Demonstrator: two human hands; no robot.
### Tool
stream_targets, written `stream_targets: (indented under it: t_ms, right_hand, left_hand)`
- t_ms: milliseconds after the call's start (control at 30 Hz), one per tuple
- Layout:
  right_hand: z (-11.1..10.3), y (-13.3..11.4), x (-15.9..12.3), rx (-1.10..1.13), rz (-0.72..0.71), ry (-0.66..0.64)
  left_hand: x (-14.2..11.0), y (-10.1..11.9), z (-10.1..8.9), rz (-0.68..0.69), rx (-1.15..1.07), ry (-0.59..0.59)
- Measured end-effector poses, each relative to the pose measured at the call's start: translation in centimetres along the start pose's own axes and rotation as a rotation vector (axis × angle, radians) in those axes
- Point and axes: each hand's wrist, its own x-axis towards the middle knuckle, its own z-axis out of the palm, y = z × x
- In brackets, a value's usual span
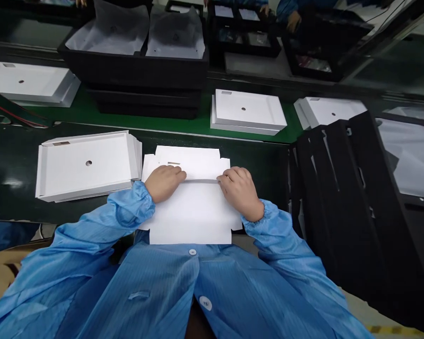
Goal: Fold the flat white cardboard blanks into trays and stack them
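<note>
A white die-cut cardboard sheet (191,212) lies in front of me, its near flap reaching over the table's edge against my coat. Across it runs a crease, and the far panel with a small slot is raised a little. My left hand (165,182) is closed on the sheet at the left end of this crease, fingers bent together. At the right end, my right hand (240,192) pinches the fold between thumb and fingers. Left of the sheet sits a stack of folded white cardboard trays (109,165), each seen with a round hole in the top one.
Folded white trays stand on the green strip (127,125) behind: a left stack (28,80), a middle stack (249,110) and a right stack (330,110). Black bins (137,75) with translucent liners stand at the back. Tilted black boxes (353,202) border my right side. Other people's hands (294,21) show beyond.
</note>
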Motion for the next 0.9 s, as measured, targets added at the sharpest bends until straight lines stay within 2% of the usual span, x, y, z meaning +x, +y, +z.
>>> stream_targets:
  t_ms: [167, 333, 500, 700, 900]
  right_hand:
    - [2.3, -0.4, -2.7, 0.088, -0.029, -0.035]
    - [3.3, -0.6, -3.1, 0.109, 0.010, -0.118]
    - [3.4, -1.3, -1.4, 0.020, -0.056, -0.198]
    - [3.7, -2.1, -0.6, 0.023, -0.118, -0.233]
    - [4.7, -2.4, -0.2, 0.128, -0.078, -0.155]
  left_hand:
    - [-2.4, 1.3, 2.8, -0.009, -0.115, 0.021]
    - [-2.2, 0.9, 4.3, -0.016, -0.208, 0.010]
    - [-1.0, 0.5, 4.5, -0.025, -0.165, -0.063]
    - [-0.4, 1.1, 4.4, 0.025, -0.126, -0.063]
    - [0.6, 1.0, 3.6, 0.078, -0.139, -0.119]
